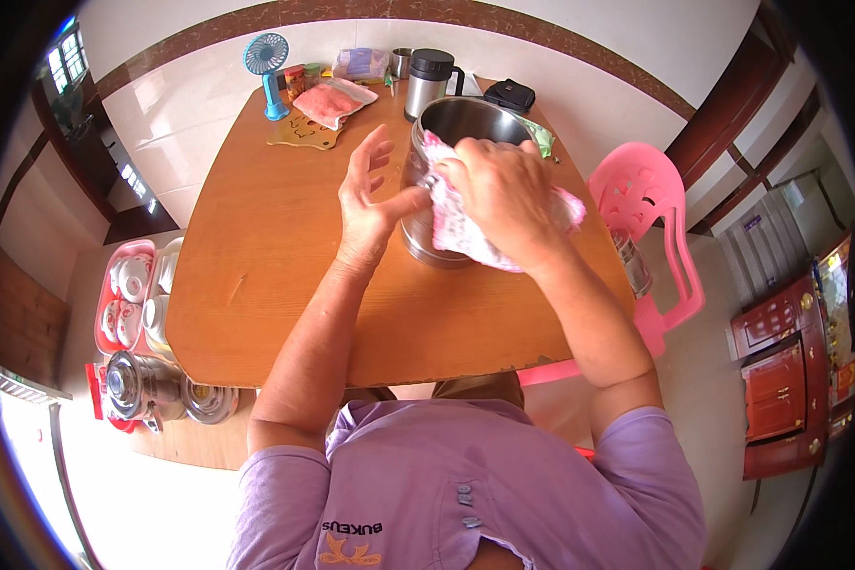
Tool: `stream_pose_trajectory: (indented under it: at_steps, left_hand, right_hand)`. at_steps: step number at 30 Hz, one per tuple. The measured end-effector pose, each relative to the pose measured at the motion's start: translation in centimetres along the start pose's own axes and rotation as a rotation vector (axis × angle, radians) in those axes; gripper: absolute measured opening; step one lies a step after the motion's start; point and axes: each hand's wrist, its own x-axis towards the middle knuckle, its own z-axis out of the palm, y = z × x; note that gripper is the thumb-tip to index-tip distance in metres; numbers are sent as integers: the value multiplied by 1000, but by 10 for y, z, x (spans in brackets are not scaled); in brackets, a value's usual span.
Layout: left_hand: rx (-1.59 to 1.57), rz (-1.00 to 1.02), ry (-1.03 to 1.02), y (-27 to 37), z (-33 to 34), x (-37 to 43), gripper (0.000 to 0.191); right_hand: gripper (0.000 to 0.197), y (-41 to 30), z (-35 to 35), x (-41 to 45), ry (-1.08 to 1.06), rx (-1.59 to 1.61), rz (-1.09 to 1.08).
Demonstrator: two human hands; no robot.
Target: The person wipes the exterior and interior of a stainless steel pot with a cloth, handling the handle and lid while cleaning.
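Note:
A tall stainless steel pot (417, 239) stands open-topped on the wooden table (278, 242). My right hand (502, 192) grips a pink and white cloth (463, 228) against the pot's near side and rim. To the pot's left is my left hand (374, 192), fingers spread and raised, its thumb at the pot's wall beside the cloth; whether the thumb presses on the wall is unclear. The cloth and my right hand hide much of the pot's front.
Along the table's far side are a blue handheld fan (271, 78), a red packet (331, 103), a steel thermos mug (427, 82) and a black pouch (509, 95). A pink plastic chair (641, 185) is at right. Left, lower down, are bowls (132, 278) and lidded steel pots (142, 385).

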Motion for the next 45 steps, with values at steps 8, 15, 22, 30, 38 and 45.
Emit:
stream_pose_trajectory:
  at_steps: [8,15,22,30,38,45]
  left_hand:
    - [86,228,-8,-3,18,-6,113]
    - [60,156,-71,5,13,-4,112]
    - [-42,-2,-28,0,-1,6,93]
    - [-319,-74,-31,-1,20,-8,67]
    - [-134,38,-59,-9,13,-4,65]
    - [-211,-71,-132,2,0,4,63]
  right_hand:
    - [19,-11,28,20,52,-39,-2]
    - [12,42,11,0,121,344,-242]
    - [17,90,-13,-16,14,319,-226]
    - [16,64,-16,-14,-11,298,-212]
    - [13,-12,9,17,-92,-179,-54]
    - [30,-1,18,11,185,-175,-206]
